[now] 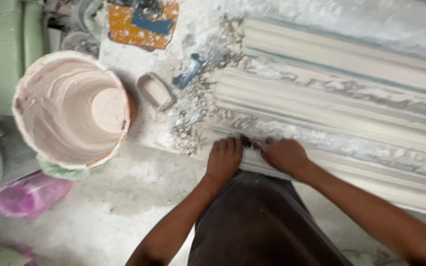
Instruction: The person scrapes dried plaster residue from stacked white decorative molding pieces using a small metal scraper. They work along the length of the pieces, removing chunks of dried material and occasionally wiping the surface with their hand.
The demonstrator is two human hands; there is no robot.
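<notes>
Long white plaster mouldings (341, 106) with ridged profiles lie side by side on the floor, running to the right. My left hand (224, 158) rests knuckles up on the near end of the closest moulding. My right hand (285, 155) lies beside it on the same strip, fingers curled. Between the two hands a small dark thing (247, 143) shows; which hand holds it I cannot tell. My dark-clothed knee (257, 221) sits just below the hands.
A plaster-coated bucket (70, 108) stands at the left, with a pink bag (28, 194) below it. A small scoop (155, 90) and a blue-handled tool (187, 73) lie in plaster crumbs. An orange and blue board (143, 22) is at the top.
</notes>
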